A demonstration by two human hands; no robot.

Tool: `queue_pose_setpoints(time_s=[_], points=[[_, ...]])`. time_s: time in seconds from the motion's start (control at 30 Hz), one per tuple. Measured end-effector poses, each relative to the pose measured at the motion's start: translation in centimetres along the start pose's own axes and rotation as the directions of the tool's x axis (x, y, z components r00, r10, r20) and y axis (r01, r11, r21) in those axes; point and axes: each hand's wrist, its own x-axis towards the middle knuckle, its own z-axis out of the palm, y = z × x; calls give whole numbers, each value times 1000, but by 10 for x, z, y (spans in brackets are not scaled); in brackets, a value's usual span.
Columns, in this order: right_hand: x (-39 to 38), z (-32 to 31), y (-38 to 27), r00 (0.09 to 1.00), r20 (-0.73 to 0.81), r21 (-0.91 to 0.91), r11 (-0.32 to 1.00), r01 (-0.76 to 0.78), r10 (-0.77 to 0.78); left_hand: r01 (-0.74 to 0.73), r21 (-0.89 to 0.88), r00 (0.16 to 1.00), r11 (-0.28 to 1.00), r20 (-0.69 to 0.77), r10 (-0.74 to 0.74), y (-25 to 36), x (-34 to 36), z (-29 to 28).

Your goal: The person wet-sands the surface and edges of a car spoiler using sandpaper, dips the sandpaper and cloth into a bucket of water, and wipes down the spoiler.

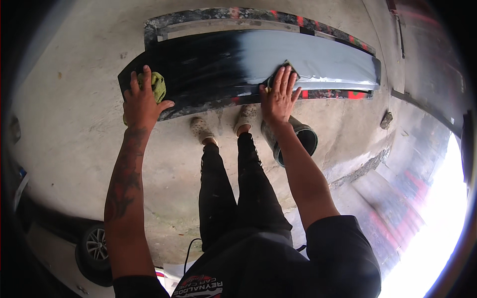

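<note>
A long, curved car body panel (pixel 198 64) lies across in front of me, glossy black on its left part and dull grey on its right. My left hand (pixel 141 102) is at the panel's left end, its fingers spread over a crumpled yellow-green cloth (pixel 159 87) that it holds against the surface. Right of the panel's middle, my right hand (pixel 279 97) presses a dark sheet, apparently sandpaper (pixel 289 65), onto the grey area near the front edge. Its fingers lie nearly straight and cover most of the sheet. The grey surface looks wet around it.
Under the panel is a paint-spattered stand (pixel 261 13). A dark bucket (pixel 307 139) stands by my right foot, below my right forearm. A car wheel (pixel 95 246) shows at the lower left. A small stone (pixel 386 119) lies on the concrete floor (pixel 74 124) near the right wall.
</note>
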Motion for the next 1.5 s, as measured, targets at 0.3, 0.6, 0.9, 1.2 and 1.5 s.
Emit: queue_pose_setpoints(time_s=[0.3,0.6,0.9,1.2,1.5], points=[[-24,-4,-88,763,315,-22,800,600,-564,-7,39,999,999,-42,8,-9,-3,3],[-2,-8,-49,964,128,34,972,231,-234,23,29,1000,999,-7,-23,0,-1,-3],[11,-28,-62,822,266,7,854,521,-504,48,15,999,999,17,-48,0,-2,-3],[5,-8,-129,891,178,88,908,409,-418,41,21,997,999,66,-42,8,3,-9],[85,-26,-34,978,17,-42,977,211,-210,26,16,999,1000,44,-27,5,1,-8]])
